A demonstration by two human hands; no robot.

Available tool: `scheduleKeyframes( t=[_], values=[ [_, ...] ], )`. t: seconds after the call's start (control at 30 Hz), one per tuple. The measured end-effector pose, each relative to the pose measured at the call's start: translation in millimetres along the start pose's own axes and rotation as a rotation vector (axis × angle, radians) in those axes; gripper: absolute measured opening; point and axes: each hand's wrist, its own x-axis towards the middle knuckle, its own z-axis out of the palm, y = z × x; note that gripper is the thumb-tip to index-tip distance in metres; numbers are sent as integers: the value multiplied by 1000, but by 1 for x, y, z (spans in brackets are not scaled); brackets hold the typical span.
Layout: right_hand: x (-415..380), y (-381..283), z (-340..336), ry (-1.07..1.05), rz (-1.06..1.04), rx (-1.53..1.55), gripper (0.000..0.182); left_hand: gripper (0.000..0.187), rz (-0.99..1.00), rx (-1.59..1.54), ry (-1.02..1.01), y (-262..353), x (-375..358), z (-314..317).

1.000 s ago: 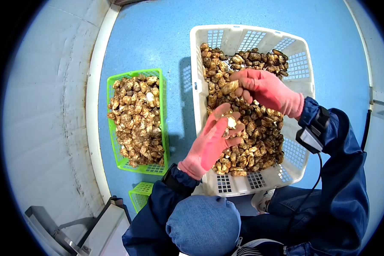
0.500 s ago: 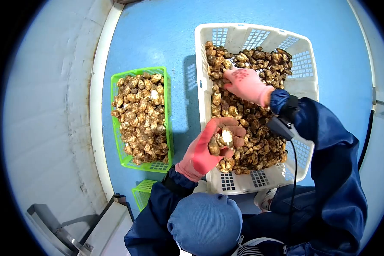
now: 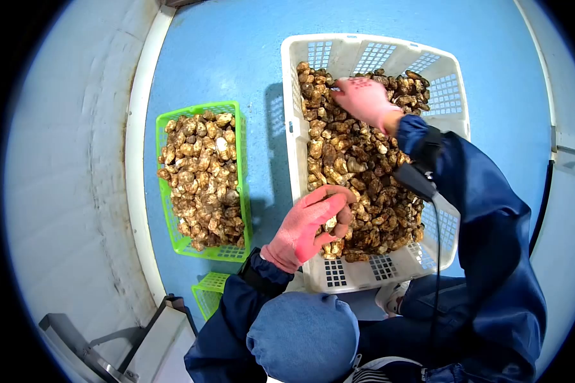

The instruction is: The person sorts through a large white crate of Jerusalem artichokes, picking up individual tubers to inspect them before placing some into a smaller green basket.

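Nearest, the left hand (image 3: 308, 226) has curled tighter around the shells it cradles over the white crate (image 3: 292, 121)'s near edge. Farther off, the right hand (image 3: 363, 101) has stretched deeper, fingers pressed down into the far oysters (image 3: 351, 159), so gathering continues; the green basket (image 3: 239, 159) sits aside.

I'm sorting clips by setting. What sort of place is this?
Probably a shellfish sorting floor: a white crate and a green basket full of oysters sit on a blue floor, handled by gloved hands.

Full green basket (image 3: 202, 180), blue floor (image 3: 236, 57)
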Motion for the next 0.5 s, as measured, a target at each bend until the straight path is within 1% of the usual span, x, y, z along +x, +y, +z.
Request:
scheduleKeyframes(
  t=[0.03, 0.07, 0.1, 0.17, 0.2, 0.23, 0.3, 0.33, 0.37, 0.43, 0.47, 0.5],
  values=[
    [10, -8, 10, -128, 111, 18, 39, 28, 20, 10, -17, -1, -1, -2],
    [8, -8, 25, 80, 25, -69, 39, 18, 82, 73, 27, -1, -1, 0],
    [6, -5, 19, 78, 20, -69, 39, 18, 80, 72, 32, 2, 0, 3],
    [1, 7, -7, -309, 146, 223, 40, 18, -501, -815, 177, 16, 4, 7],
    [-10, 21, 4, -280, 126, 451, 40, 18, -485, -859, 169, 18, 6, 7],
    [-25, 17, -5, -308, 139, 448, 41, 18, -481, -862, 169, 15, 7, 8],
    [-30, 15, 1, -130, 105, 301, 44, 16, -357, -630, 94, 9, 7, 9],
    [-25, 11, 7, -45, 108, 255, 45, 12, -488, -826, 86, 10, 8, 5],
    [-18, 4, 12, -10, 103, 164, 47, 12, -496, -816, 85, 3, 6, 8],
    [-10, -9, 15, -45, 178, 54, 49, 10, 189, -380, 215, -4, 4, 16],
    [-9, -10, 14, -43, 189, 53, 53, 12, -128, -575, 208, 0, -8, 2],
    [-10, -7, 11, -38, 192, 55, 53, 4, -279, -608, 347, 22, -17, -12]
  ],
)
